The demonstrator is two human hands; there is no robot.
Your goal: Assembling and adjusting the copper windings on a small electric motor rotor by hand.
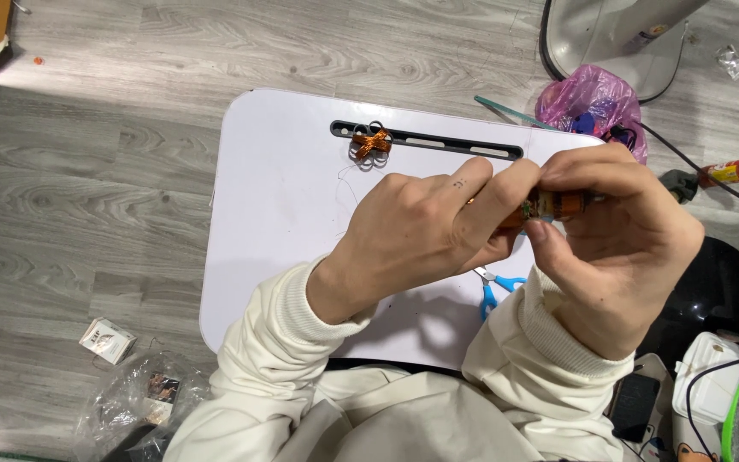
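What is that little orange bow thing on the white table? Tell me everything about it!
The bow looks like shiny copper-orange ribbon or wire wrapped around silvery loops, a bit like a flower with round petals. It lies flat near the far edge of the white table, on the left end of the dark slot. A thin thread seems to trail from it across the table. Neither hand touches it; both are busy nearer the person.
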